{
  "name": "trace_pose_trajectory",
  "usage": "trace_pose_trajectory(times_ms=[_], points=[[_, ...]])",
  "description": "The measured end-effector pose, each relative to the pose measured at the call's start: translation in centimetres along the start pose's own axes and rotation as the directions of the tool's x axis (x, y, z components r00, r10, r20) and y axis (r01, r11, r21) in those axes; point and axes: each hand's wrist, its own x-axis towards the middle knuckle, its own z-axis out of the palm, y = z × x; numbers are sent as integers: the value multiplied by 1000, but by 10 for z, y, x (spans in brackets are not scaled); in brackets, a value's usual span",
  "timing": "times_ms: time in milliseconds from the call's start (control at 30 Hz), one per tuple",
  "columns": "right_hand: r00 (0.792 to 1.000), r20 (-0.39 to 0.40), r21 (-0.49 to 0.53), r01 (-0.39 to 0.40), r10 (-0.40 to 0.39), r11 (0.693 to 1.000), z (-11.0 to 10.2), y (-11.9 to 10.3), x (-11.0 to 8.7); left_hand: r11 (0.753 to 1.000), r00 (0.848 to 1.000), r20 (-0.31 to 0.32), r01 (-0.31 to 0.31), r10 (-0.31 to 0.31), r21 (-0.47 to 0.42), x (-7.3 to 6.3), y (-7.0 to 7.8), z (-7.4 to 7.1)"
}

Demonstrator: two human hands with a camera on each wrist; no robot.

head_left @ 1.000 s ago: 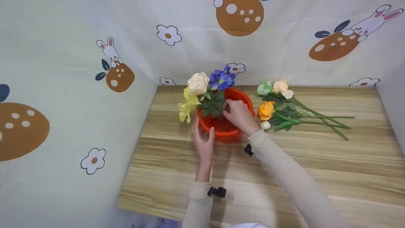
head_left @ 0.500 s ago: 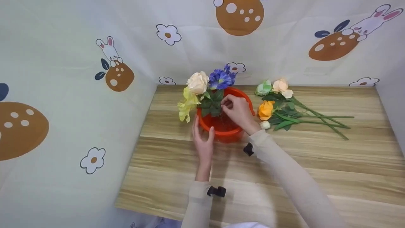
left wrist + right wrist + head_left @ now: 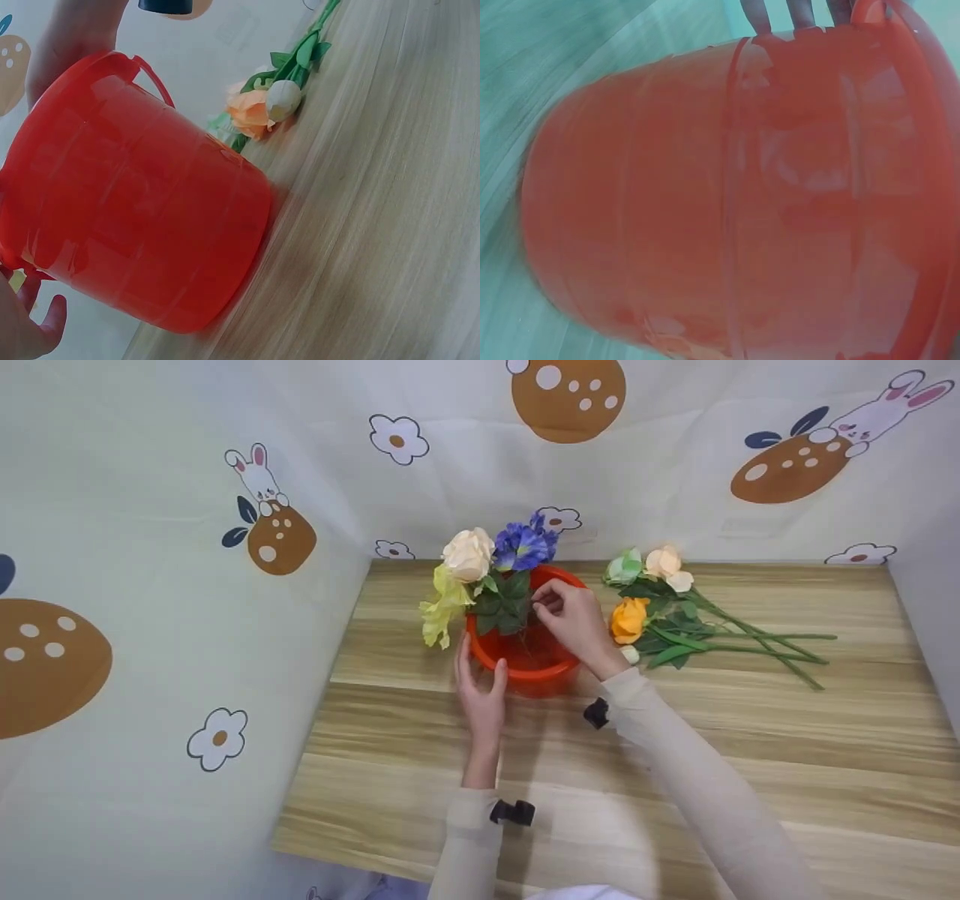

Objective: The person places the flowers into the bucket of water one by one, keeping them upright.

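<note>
A red plastic bucket stands on the wooden table, holding artificial flowers: a cream rose, a yellow flower and a blue flower. Along the bucket's left side, my left hand rests with fingers and thumb spread; the left wrist view shows those fingers by the bucket wall. My right hand is over the bucket's right side, fingers bent, thumb and index tips beside the dark green leaves. Past them, a thin stem shows inside. The bucket wall fills the right wrist view.
Right of the bucket lie several loose artificial flowers, among them an orange rose, a peach flower and a pale green one. Their green stems point right. A patterned cloth hangs behind the table.
My right hand has moved up and to the right, off the lower leaves, and its fingers have loosened. The flowers in the bucket and my left hand have stayed almost still.
</note>
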Motion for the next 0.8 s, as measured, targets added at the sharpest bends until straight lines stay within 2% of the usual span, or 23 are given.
trace_pose_trajectory(times_ms=[133,333,700,800], points=[[1000,-22,4,-18,18,1000,-6,1,-3,1000,1000,1,-3,3,-1,0,0,0],[998,-46,65,-45,48,997,-17,3,-8,1000,1000,8,-2,3,-8,0,0,0],[990,-142,45,5,1,999,-48,18,-22,1000,1000,11,-7,8,-18,0,-1,0],[983,-181,48,39,-30,998,-57,26,-27,1000,1000,-1,-16,16,16,0,0,1]])
